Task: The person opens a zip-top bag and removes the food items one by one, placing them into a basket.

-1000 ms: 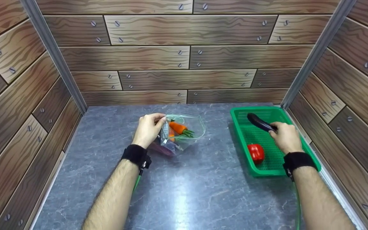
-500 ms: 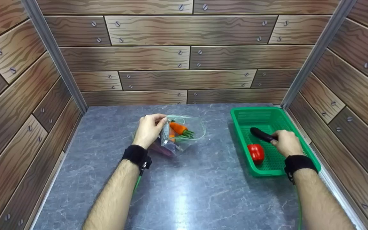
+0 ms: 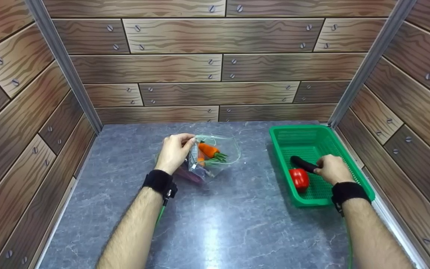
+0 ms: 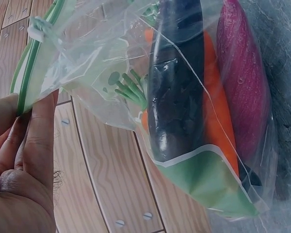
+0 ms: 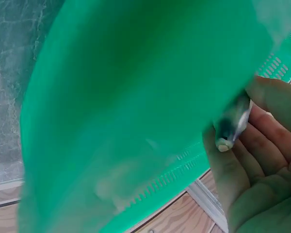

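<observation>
My left hand [image 3: 174, 151] pinches the green zip edge of a clear plastic bag [image 3: 215, 155] on the grey table. Inside the bag lie a carrot [image 3: 208, 150], a dark aubergine [image 4: 177, 92] and a purple vegetable [image 4: 245, 82]. The fingers [image 4: 24, 141] hold the bag's rim [image 4: 36, 63] in the left wrist view. My right hand [image 3: 332, 169] grips a dark aubergine [image 3: 301, 163] by its stem end, low inside the green basket [image 3: 286, 136]. A red pepper [image 3: 299, 178] sits next to it in the basket. The right wrist view shows the blurred green basket wall [image 5: 136, 107] and the stem [image 5: 230, 131] held in my fingers.
Wood-patterned walls close the table [image 3: 215, 224] in on the left, back and right. The basket stands against the right wall. Grey tabletop lies between the bag and the basket and toward the front edge.
My right hand has brought the dark aubergine down and nearer, from the basket's far end to beside the red pepper. The left hand and bag have stayed put.
</observation>
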A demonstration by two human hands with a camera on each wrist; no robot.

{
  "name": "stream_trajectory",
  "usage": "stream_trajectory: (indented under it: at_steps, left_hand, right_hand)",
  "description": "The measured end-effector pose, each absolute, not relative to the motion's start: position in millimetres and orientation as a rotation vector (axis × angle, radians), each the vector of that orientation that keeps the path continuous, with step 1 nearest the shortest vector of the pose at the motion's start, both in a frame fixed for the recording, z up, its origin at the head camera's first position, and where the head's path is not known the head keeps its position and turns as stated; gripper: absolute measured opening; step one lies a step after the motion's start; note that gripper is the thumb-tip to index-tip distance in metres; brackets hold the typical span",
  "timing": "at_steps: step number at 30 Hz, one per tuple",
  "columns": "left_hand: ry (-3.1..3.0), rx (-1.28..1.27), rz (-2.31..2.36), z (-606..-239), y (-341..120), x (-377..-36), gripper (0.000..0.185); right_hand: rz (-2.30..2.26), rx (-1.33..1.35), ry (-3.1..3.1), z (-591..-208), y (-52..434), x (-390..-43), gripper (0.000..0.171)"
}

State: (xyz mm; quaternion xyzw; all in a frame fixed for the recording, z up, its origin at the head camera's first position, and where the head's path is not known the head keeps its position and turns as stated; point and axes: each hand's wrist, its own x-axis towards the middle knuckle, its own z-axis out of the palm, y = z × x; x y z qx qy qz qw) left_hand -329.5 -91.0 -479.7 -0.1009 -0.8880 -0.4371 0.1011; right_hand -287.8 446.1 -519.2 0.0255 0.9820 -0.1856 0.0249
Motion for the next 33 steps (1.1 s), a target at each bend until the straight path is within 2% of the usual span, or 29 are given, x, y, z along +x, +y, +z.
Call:
stream_trajectory:
  at_steps: [3,19,33]
  left_hand:
    - [-2.621,-0.300,-1.292,-480.2,-90.2,-329.2,0.028]
    - [-2.619,-0.299,-1.303,-481.6,-88.4,-328.1,0.027]
    - [-2.625,-0.286,-1.310,-482.1,-86.5,-328.7,0.027]
  right_hand:
    - [-0.582,0.062,3.057,-514.3,439.8,-289.1,0.041]
    - [-0.663,-0.097,3.166,-480.6,366.5,-297.6,0.052]
    - [-0.722,-0.278,3.218,-468.1,301.6,-307.6,0.054]
